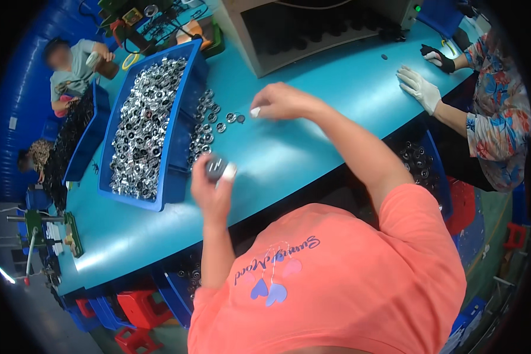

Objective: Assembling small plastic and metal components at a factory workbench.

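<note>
My left hand (211, 192), with a white cover on its thumb, is closed around a dark round cap-like part (216, 168) above the table's near edge. Over the table, further right, is my right hand (283, 101). Its fingers are bent together and one tip wears a white cover; whatever they may hold is hidden. Just left of that hand lie a small dark disc (241, 119) and a silver ring-like part (230, 117). A loose pile of silver round parts (205, 127) spreads beside the blue bin (174, 150), which is filled with many more such parts (144, 127).
The turquoise table (312, 141) runs across the view. A grey box-shaped machine (248, 41) with a dark opening stands at the back. On the right a co-worker's gloved hand (419, 88) rests on the table. Another blue bin (88, 133) holds black parts at left, near another person.
</note>
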The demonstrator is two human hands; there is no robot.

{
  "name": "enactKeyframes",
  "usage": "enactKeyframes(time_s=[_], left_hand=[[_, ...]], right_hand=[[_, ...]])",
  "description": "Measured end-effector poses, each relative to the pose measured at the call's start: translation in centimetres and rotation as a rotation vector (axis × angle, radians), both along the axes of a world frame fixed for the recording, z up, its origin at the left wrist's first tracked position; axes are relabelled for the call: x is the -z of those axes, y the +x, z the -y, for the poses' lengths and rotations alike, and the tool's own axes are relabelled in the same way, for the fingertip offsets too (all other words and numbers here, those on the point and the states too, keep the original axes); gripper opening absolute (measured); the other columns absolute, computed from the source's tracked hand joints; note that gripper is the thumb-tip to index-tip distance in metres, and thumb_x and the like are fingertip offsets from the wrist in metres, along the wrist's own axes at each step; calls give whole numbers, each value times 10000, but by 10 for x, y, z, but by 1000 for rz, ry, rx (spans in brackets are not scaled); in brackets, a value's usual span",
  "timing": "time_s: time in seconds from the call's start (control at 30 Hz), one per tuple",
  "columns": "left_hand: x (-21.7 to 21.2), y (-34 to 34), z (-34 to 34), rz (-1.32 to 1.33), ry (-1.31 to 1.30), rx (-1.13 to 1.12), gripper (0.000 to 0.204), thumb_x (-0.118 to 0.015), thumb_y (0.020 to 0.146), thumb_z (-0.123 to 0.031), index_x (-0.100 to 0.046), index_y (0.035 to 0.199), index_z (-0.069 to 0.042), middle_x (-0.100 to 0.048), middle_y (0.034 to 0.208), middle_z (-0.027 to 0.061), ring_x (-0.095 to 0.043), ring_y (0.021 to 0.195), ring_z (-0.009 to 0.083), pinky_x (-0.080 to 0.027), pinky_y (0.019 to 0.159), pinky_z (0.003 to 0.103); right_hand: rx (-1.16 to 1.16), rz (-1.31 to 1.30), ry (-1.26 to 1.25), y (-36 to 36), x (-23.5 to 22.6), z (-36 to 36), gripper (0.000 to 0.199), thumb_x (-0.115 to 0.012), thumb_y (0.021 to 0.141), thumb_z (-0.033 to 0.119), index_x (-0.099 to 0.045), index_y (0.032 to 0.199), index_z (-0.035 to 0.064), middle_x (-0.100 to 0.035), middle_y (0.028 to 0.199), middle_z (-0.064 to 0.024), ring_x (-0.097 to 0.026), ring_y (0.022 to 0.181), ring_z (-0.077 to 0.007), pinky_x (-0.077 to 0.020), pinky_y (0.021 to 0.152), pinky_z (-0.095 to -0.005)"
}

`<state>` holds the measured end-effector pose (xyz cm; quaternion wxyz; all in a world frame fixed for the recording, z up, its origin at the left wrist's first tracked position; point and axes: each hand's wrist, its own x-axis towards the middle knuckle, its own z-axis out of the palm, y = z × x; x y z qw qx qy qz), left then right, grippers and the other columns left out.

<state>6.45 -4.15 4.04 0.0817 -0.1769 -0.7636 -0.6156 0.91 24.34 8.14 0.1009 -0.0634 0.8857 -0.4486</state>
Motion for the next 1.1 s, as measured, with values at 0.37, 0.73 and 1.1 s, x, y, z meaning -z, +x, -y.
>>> enactKeyframes(time_s=[0.37, 0.73, 1.1], left_hand=[[63, 244, 287, 559, -1459, -630, 593, -812, 757, -237, -607, 1287, -68, -689, 984, 189, -673, 876, 382, -529, 781, 443], [2, 76, 71, 178, -368, -70, 473, -653, 931, -112, -552, 1387, -37, -666, 977, 121, -635, 788, 200, -533, 729, 320], [11, -41, -90, 774, 741, 590, 521, -555, 1046, -265, -422, 1479, -8, -601, 1231, 174, -659, 1010, 260, -566, 870, 399]], right_hand=[[427, -362, 701, -106, 41, -100, 283, -657, 889, 285, -727, 1154, 214, -558, 1352, -119, -507, 1275, -338, -490, 1004, -504], [389, -822, 257, -57, 62, -92, 199, -712, 801, 99, -686, 997, 81, -658, 1165, -91, -568, 1147, -332, -481, 943, -448], [129, -777, 22, 68, 28, 17, 382, -772, 738, 46, -626, 1090, 75, -685, 1055, -96, -618, 1010, -335, -512, 872, -430]])
